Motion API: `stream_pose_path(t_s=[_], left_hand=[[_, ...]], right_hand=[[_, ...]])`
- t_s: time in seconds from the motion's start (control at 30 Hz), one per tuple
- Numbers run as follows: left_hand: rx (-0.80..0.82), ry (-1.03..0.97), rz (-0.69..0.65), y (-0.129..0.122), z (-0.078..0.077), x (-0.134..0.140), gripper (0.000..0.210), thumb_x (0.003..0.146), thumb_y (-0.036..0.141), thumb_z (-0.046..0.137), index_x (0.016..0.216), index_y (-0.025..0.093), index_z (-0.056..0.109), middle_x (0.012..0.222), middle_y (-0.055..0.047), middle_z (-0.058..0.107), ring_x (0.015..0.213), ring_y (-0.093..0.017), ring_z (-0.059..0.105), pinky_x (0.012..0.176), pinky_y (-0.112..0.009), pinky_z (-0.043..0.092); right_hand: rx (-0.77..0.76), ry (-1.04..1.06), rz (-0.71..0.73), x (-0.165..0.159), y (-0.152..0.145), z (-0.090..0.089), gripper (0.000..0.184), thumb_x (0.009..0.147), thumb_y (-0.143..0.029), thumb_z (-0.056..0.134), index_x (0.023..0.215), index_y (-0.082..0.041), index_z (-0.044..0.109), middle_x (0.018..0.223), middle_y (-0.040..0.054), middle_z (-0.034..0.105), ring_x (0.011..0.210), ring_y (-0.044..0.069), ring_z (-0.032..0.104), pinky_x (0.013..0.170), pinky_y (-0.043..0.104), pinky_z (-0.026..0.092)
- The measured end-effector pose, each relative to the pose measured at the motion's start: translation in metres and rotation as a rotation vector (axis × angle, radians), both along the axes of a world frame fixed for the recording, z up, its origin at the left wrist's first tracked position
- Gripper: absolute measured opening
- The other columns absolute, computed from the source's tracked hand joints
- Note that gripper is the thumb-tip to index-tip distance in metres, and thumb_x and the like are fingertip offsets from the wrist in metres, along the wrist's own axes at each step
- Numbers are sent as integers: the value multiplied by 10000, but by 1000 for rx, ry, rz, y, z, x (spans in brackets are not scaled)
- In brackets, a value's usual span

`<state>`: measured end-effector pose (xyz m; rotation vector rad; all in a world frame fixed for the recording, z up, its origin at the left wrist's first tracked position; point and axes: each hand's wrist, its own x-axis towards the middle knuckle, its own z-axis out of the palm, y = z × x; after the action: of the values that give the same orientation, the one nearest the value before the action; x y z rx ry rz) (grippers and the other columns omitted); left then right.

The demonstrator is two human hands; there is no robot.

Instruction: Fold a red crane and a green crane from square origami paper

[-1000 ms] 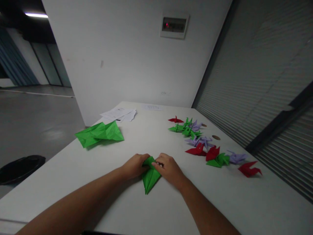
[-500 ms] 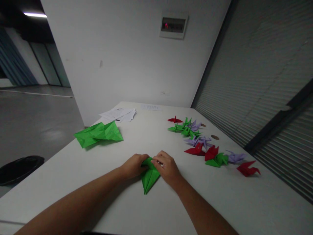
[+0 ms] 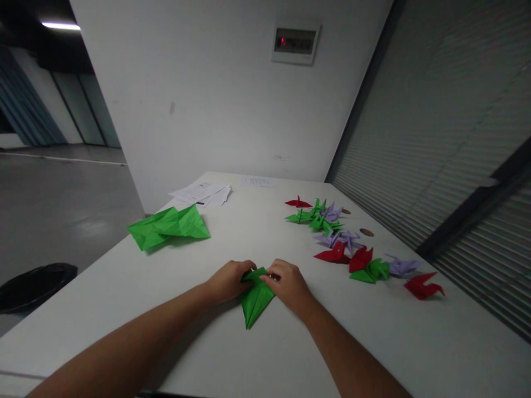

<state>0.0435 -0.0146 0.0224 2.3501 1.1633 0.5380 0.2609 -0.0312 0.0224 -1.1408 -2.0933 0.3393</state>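
A piece of folded green paper (image 3: 257, 303), kite-shaped with its narrow point toward the person, lies on the white table (image 3: 232, 359) between the two hands. The left hand (image 3: 227, 281) pinches its upper left edge, thumb over the paper and fingers curled behind; the right hand (image 3: 288, 282) holds the upper right edge near the top corner between thumb and forefinger, and both grips look narrow, though how firmly they press cannot be told. The paper is probably very light, thin and easily bent, stiffer along the stacked layers of its creases and softer at single flaps; it looks more likely to crumple or tear at a corner than to slip. Good places to take hold would be the doubled side edges, with a light fingertip pinch, the flat middle steadied against the table and the sharp lower point spared. Well apart on the left lie creased green sheets (image 3: 168, 226), with printed pages (image 3: 201, 193) beyond them, and along the right side stand red, green and pale purple origami cranes (image 3: 423, 286), the nearest of them red, out of touch with either hand
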Motion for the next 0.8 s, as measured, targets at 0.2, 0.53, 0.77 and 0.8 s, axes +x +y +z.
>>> stream_pose_path(t_s=[0.2,0.53,0.77,0.8], left_hand=[[5,5,-3,-1,0,0,318,798,158,636,1108,215,677,861,-7,741,763,-182,668,675,-253,442],[5,5,-17,0,0,0,355,792,146,634,1140,201,668,891,-28,754,782,-196,688,695,-265,465],[-9,10,-21,0,0,-1,419,763,125,635,1174,200,655,909,-29,755,795,-198,691,700,-264,473],[-13,5,-22,0,0,-2,443,758,117,633,1192,204,646,912,-26,756,795,-196,691,701,-262,474]], right_hand=[[-72,-177,-28,1,1,3,248,750,-134,835,627,-177,624,708,-5,611,680,153,562,639,269,376],[-241,-244,-92,0,-2,0,268,713,-237,856,640,-183,604,704,-12,585,656,146,514,594,262,293],[-275,-194,-103,-5,-10,2,402,607,-281,906,743,-204,536,765,-25,590,707,156,521,604,252,287],[-280,-190,-107,-6,-12,2,438,586,-294,915,777,-209,530,779,-25,594,719,162,526,605,252,291]])
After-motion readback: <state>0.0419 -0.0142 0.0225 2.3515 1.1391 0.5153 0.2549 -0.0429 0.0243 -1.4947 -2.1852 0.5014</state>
